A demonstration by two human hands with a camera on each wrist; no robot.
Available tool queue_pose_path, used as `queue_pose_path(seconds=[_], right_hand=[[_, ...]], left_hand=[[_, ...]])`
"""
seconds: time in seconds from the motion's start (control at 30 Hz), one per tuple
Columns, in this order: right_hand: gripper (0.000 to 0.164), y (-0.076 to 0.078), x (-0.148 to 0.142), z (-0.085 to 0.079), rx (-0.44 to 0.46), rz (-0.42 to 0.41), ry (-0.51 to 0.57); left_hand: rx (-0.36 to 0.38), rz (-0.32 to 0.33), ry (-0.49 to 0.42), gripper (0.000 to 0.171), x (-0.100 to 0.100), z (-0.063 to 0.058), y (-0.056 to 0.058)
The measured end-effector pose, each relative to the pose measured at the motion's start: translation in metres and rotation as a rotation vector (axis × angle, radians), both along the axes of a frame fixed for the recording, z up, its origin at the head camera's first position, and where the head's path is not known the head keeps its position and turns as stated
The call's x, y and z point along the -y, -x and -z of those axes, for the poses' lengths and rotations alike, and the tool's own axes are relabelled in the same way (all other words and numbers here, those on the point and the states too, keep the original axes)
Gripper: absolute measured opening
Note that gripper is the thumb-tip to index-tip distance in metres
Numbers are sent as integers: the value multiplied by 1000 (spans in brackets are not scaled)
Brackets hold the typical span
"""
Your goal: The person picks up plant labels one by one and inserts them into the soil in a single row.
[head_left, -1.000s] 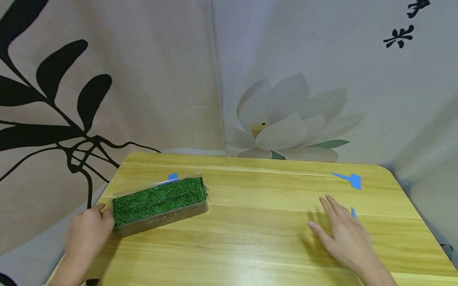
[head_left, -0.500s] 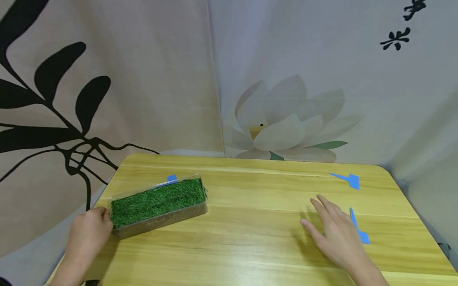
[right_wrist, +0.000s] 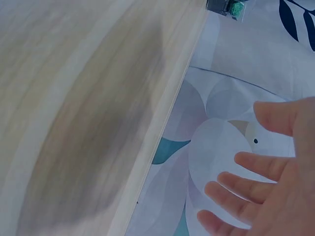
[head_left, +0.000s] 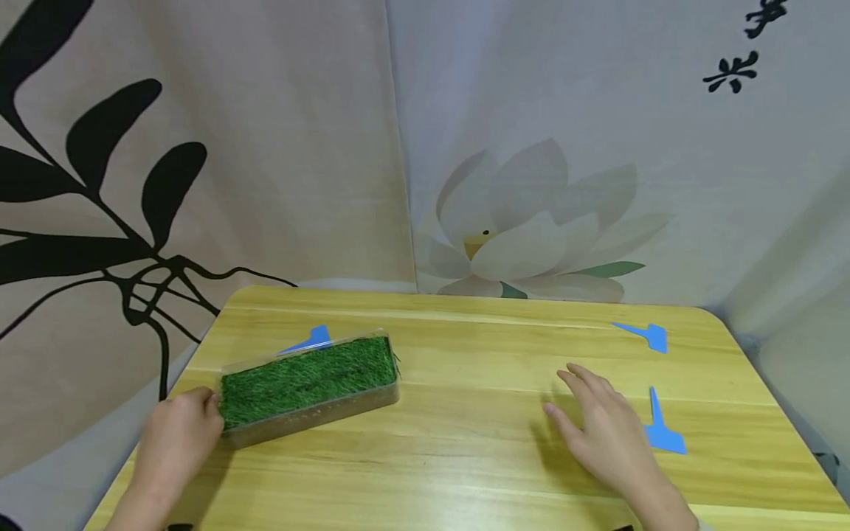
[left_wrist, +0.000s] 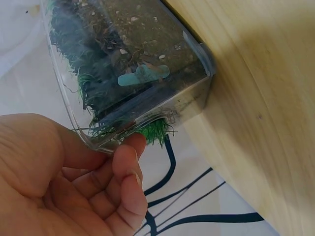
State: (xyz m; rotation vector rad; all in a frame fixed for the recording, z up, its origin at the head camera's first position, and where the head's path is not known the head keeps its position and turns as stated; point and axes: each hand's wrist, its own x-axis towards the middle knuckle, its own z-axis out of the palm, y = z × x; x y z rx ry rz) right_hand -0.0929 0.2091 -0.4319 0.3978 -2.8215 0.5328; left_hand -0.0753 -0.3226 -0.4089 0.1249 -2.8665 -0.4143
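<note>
A pale cloth backdrop point(head_left: 299, 147), printed with black leaves at the left and a white lotus near the middle, stood behind the whole scene. Against it ran the straight far edge of one wooden table point(head_left: 465, 464), whose two far corners were rounded and whose sides slanted outward toward the viewer. A broad stretch of tabletop lay open between the two hands, and a narrower strip ran behind the one clear plastic planter box point(head_left: 322, 417). That box sat on the left part of the table, set at a slant, its left end near the table's left edge and its right end farther back. Dense green artificial grass point(head_left: 308, 380) filled its top, a few blades poking past the right end; through the see-through wall showed brown, soil-like matter with pale specks. Of the two hands, the left hand point(head_left: 184, 428) pinched the box's rim at its left end between thumb and curled fingers, while the right hand point(head_left: 607, 435) hovered over the right half, fingers spread wide, casting a shadow. Smallest were three blue T-shaped plant labels: one point(head_left: 319, 335) partly behind the box, one point(head_left: 657, 338) toward the far right corner, one point(head_left: 664, 437) just beside the right hand.
</note>
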Motion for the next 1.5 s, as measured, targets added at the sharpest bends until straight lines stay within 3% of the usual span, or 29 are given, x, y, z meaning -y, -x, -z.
queue_pose_path(seconds=[0.13,0.57,0.87,1.03,1.13,1.5], right_hand=[[50,1,6,0,-19,-6,19],[37,3,29,-6,74,33,148],[23,8,47,-6,104,5,250],[7,16,62,-4,146,-65,392],[6,22,73,-3,170,-96,467],[8,51,109,-2,220,-79,586]], left_hand=[[7,9,-5,34,-4,0,0],[79,15,-34,27,-21,-2,1],[37,49,-30,23,-38,-3,3],[49,52,-35,25,-45,-4,4],[57,54,-39,27,-48,-4,6],[84,60,-62,31,-59,-3,8]])
